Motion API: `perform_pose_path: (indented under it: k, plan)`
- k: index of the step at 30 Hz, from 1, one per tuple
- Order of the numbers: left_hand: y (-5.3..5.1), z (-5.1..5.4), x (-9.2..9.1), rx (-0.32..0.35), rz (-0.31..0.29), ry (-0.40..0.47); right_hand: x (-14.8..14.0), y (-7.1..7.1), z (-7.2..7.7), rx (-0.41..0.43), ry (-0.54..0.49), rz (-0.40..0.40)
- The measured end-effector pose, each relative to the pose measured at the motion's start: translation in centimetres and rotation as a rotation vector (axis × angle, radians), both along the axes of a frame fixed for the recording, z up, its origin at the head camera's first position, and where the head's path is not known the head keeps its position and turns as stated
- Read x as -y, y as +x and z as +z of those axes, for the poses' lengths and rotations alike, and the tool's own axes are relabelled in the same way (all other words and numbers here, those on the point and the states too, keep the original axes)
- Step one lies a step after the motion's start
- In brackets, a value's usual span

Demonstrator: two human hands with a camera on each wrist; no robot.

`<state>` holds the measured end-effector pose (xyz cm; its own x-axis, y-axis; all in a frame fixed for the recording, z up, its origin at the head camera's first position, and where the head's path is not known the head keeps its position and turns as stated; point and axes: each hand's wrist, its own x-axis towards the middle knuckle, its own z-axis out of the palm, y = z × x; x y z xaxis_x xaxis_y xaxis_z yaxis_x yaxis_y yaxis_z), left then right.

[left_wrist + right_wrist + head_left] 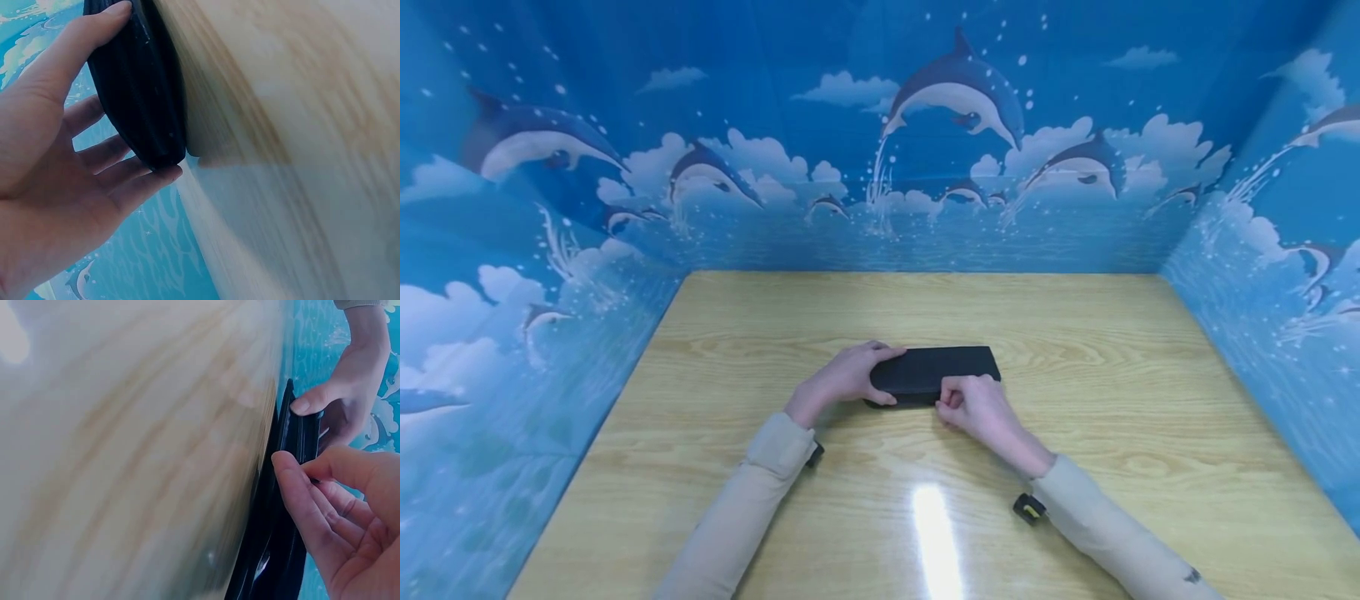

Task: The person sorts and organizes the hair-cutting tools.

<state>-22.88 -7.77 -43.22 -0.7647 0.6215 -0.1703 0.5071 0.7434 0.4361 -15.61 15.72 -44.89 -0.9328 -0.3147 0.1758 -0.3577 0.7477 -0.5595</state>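
Note:
A black zippered case [943, 367], long and flat-topped, lies on the wooden table. My left hand [855, 375] grips its left end, with the thumb on the near side and the fingers round the far side and end, as the left wrist view shows on the dark case [140, 87]. At the near long side, toward the right, my right hand [976, 408] pinches with thumb and forefinger at the seam. In the right wrist view the right hand [350, 519] has a small dark bit at its fingertips, apparently the zipper pull, mostly hidden.
The wood-grain table [760, 517] surrounds the case. A blue dolphin-print curtain [820, 225] stands along the table's back and both sides. Light glares on the tabletop near the front middle.

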Motion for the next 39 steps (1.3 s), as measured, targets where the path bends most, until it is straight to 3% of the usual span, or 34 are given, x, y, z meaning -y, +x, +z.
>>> perform_pose_path:
  k: [8, 39]
  plan:
    - [0.0, 0.0, 0.0, 0.004, -0.001, -0.002, -1.5, 0.1, 0.0, 0.036, 0.025, -0.040]
    - [-0.2, 0.2, 0.3, 0.028, -0.007, 0.007, -6.5, 0.3, 0.2, -0.005, 0.054, -0.072]
